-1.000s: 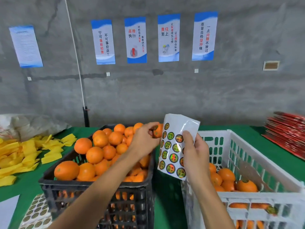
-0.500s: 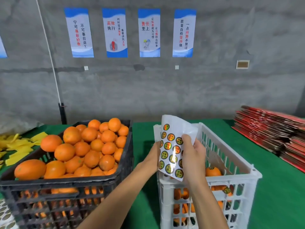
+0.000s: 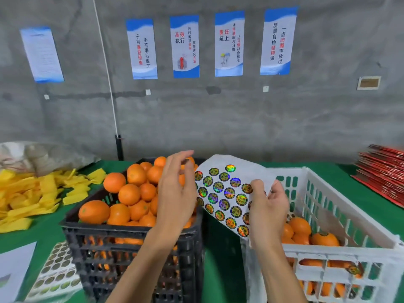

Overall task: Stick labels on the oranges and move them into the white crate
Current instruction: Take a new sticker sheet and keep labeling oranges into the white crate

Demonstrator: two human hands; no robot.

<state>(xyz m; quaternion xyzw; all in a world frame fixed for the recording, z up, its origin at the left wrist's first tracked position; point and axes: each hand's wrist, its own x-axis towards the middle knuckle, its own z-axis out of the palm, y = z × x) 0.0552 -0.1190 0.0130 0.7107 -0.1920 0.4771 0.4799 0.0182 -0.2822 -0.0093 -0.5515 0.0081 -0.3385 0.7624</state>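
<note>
A: Your right hand?
B: Pinching the label sheet, just left of the white crate (oranges inside).
A: Left hand?
B: Fingers loose, holding nothing, over the black crate, left of the white one.

A rough grey concrete wall fills the background. Four blue-and-white posters with Chinese text hang in a row, with a paler notice sheet further left, its text too blurred to read. A white cord runs diagonally down to a dark post. A small plate sits at right. Green cloth covers the bench.
</note>
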